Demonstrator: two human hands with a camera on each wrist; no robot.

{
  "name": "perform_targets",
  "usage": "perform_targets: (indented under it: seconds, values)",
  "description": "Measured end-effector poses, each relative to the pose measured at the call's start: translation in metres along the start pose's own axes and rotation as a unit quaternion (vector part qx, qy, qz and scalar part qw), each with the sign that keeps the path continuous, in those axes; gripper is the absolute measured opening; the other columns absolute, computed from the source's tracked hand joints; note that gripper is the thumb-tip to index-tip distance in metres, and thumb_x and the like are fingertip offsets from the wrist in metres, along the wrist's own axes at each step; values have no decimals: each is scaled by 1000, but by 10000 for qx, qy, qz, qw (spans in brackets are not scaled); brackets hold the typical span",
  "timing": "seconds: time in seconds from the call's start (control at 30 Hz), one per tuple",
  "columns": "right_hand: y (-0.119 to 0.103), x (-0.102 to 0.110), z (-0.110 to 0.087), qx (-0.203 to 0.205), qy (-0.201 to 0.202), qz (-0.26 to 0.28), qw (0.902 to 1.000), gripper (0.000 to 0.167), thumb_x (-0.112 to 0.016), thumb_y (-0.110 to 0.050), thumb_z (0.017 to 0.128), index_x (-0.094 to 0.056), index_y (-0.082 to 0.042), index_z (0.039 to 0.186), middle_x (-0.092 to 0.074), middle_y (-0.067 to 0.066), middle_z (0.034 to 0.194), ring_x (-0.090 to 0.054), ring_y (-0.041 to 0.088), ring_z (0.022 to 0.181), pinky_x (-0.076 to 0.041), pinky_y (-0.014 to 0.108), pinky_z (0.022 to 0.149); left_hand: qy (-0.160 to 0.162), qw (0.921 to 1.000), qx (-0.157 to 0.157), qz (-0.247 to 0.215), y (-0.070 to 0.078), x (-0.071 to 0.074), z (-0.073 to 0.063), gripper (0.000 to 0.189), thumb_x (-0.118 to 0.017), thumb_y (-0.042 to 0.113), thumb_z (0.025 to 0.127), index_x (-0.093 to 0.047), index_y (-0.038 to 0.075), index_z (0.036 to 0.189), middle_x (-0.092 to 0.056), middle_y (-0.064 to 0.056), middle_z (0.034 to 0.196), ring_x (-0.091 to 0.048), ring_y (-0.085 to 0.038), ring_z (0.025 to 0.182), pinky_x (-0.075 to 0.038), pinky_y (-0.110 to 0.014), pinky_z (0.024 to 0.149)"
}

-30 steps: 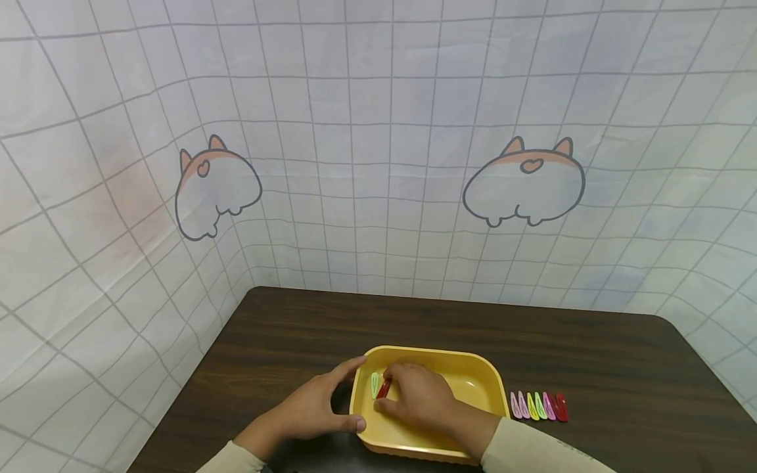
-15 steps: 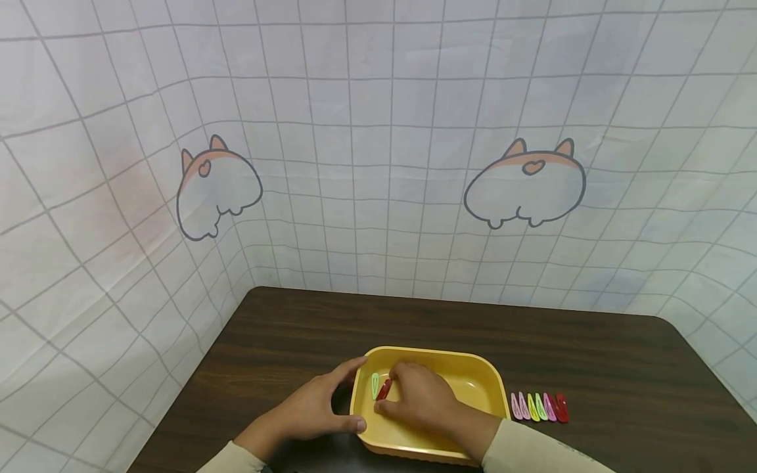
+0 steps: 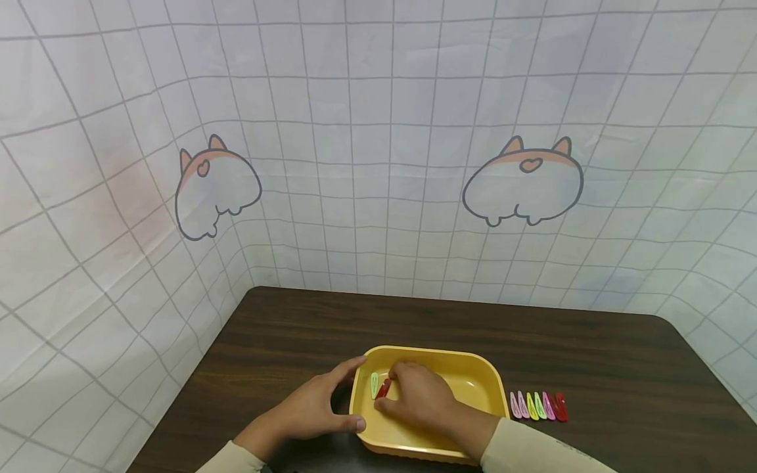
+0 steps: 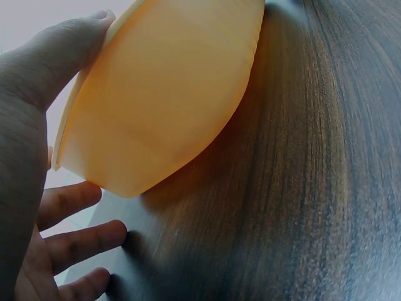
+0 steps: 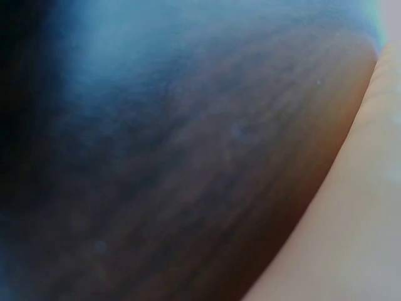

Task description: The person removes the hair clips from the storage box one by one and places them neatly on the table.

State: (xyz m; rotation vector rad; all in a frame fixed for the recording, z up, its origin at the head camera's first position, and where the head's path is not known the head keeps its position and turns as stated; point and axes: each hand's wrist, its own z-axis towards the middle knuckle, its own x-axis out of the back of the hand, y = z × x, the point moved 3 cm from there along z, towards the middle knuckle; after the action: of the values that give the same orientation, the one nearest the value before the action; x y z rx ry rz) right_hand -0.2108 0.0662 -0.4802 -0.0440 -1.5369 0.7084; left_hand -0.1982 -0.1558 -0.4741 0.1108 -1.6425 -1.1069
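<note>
"Hardly anything moves since the first look. Just the finger ends of the right hand slip back a tiny bit from the green clip, and the red clip stays in its spot."

"What does that mean?"

"Probably it's a slow, careful bit of the work, and the red clip isn't let go yet. It looks pinched between the thumb and a finger. The right wrist view is too blurry to help."

"Where is the red clip?"

"Inside the yellow tub, near its left end. It lies slanted, just beside the green clip."

"And the left hand?"

"It holds the tub's left end, with the thumb on the rim. The lower fingers are spread apart."

"How do the things look?"

"The tub seems to be smooth plastic with round corners. The green clip is thin, like a long drop. The red one is darker and shiny."

"What's farther out?"

"A row of clips lies right of the tub, pink, yellow, green and red. They're on the dark, streaky brown table. Behind it hangs a wavy white cloth with gray squares."
</note>
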Motion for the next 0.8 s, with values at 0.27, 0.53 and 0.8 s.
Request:
perform_targets:
  seconds: [0.27,0.53,0.8]
  values:
    - [-1,1,0,19,68,-86,9999,35,-79,-52,82,-66,-21,91,-52,-13,77,-49,9,67,-44,28,60,20,10000,-35,16,0,0,0,98,-78,58,84,-26,32,162,-62,7,136,-55,-16,128,-40,-57,107]
    - [-1,0,0,84,162,-207,9996,34,-77,-48,83,-70,-17,97,-55,-12,79,-51,9,69,-46,30,63,36,10000,-61,10,0,0,-1,98,-80,56,84,-27,31,162,-63,7,134,-56,-15,127,-41,-55,106]
    - [-1,-1,1,128,146,-296,9994,39,-75,-43,82,-70,-13,106,-61,-9,87,-53,10,73,-51,33,69,-7,10000,36,18,1,0,-1,98,-79,58,85,-26,31,163,-61,4,138,-54,-18,130,-39,-58,107]
